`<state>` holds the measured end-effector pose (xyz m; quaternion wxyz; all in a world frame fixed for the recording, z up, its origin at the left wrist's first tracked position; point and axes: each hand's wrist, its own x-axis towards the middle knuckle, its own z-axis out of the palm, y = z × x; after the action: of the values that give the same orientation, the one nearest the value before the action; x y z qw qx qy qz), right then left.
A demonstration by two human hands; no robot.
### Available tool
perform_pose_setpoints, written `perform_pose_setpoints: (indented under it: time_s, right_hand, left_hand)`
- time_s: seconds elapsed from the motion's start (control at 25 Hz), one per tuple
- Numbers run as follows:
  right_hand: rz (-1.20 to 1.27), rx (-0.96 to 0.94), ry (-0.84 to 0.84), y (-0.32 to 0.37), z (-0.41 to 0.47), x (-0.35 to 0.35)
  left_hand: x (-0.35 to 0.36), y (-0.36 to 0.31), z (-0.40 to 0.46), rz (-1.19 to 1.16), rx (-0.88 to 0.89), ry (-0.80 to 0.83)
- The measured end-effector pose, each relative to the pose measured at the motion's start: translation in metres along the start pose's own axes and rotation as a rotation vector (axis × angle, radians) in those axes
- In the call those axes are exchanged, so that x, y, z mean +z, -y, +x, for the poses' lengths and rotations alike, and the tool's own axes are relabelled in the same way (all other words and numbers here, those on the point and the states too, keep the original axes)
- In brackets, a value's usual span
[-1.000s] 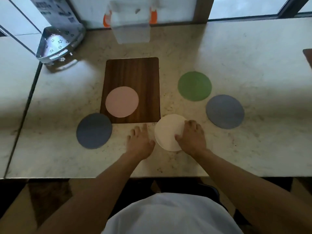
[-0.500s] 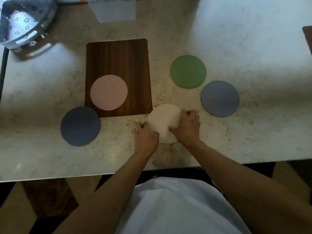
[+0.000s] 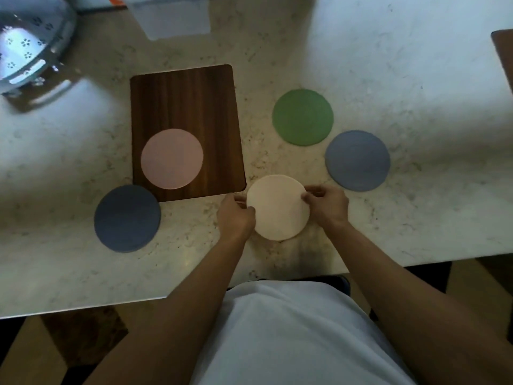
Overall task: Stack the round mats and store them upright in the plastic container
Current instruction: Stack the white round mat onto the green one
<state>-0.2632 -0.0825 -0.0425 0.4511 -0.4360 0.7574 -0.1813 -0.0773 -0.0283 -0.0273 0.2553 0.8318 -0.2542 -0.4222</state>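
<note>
Pale marble counter fills the head view, lit from a bright patch at one o'clock. At its centre lies a dark wooden board with a pink mat flat on it. From that board, a dark blue mat sits at seven o'clock, a green mat at three o'clock, and a grey-blue mat just beyond the green one at four o'clock. The plastic container stands at twelve o'clock, well apart from every mat, its inside cut off by the frame; a shiny metal rack is at ten o'clock. The cream mat is at five o'clock, pinched at its left edge by the left hand and at its right edge by the right hand, both closed on the rim. Whether it has left the counter I cannot tell. Nothing is stacked yet, so the work looks barely begun: all five mats remain to be gathered, squared up, and stood on edge in the container.
</note>
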Motion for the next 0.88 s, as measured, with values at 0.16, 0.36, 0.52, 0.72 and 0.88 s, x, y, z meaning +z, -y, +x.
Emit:
perform_pose_setpoints:
  time_s: [0.16, 0.36, 0.52, 0.72, 0.88]
  right_hand:
    - [0.12, -0.042, -0.035, 0.002, 0.02, -0.036]
    - [0.137, -0.095, -0.121, 0.001, 0.061, -0.091]
    - [0.068, -0.127, -0.18, -0.004, 0.095, -0.123]
    - [-0.028, -0.116, -0.224, -0.013, 0.124, -0.144]
    - [-0.036, -0.13, -0.268, -0.016, 0.133, -0.148]
  left_hand:
    - [0.016, -0.022, 0.007, -0.079, -0.008, 0.022]
    - [0.057, -0.072, 0.014, -0.205, -0.003, 0.141]
    - [0.095, -0.103, 0.018, -0.157, 0.031, 0.219]
    - [0.135, -0.119, 0.03, -0.127, -0.032, 0.251]
    - [0.15, -0.126, 0.033, -0.072, -0.019, 0.259]
